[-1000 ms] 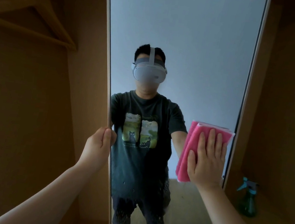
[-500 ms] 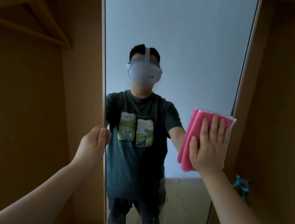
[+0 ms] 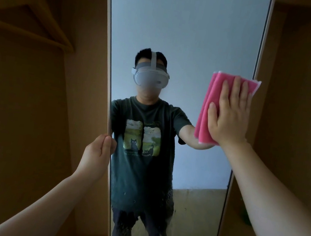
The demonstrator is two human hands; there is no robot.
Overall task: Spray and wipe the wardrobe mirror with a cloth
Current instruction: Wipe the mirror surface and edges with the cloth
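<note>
Pink folded cloth [image 3: 215,90] lies flat on the tall wardrobe mirror [image 3: 182,23] at its right edge, pressed by the right grip [image 3: 229,119] with straight fingers, while the left grip [image 3: 97,152] curls round the left edge; open glass spreads above and below.
</note>
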